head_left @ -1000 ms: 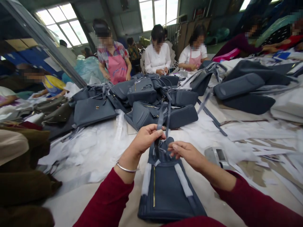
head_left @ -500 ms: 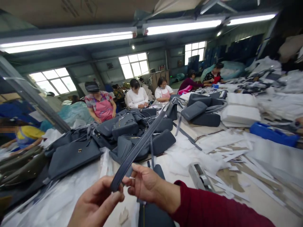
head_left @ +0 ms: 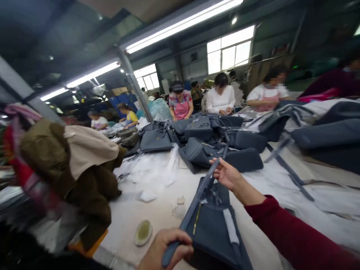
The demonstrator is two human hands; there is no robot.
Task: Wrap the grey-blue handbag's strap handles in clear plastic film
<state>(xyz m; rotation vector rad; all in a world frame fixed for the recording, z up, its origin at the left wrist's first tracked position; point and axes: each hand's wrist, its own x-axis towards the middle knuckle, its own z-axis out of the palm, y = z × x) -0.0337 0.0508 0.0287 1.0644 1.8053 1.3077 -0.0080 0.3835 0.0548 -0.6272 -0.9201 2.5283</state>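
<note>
A dark blue-grey strap (head_left: 198, 200) runs slantwise between my two hands. My left hand (head_left: 168, 247) is closed round its near end, low in the picture. Farther up, my right hand (head_left: 227, 175), in a dark red sleeve, pinches the strap between thumb and fingers. Beneath the strap lies a dark blue handbag (head_left: 213, 234) with a yellow zip and a white strip on it. Its lower part runs out of the picture.
Several dark blue handbags (head_left: 197, 129) are heaped across the table (head_left: 126, 221). A round tin (head_left: 143, 232) stands left of my left hand. Brown and beige cloth (head_left: 90, 157) is piled at left. Several people sit beyond the bags, one in a white top (head_left: 221, 95).
The view has swung left. My hands have moved apart along the strap, the left toward me and the right away. The handbag below now shows much more.
</note>
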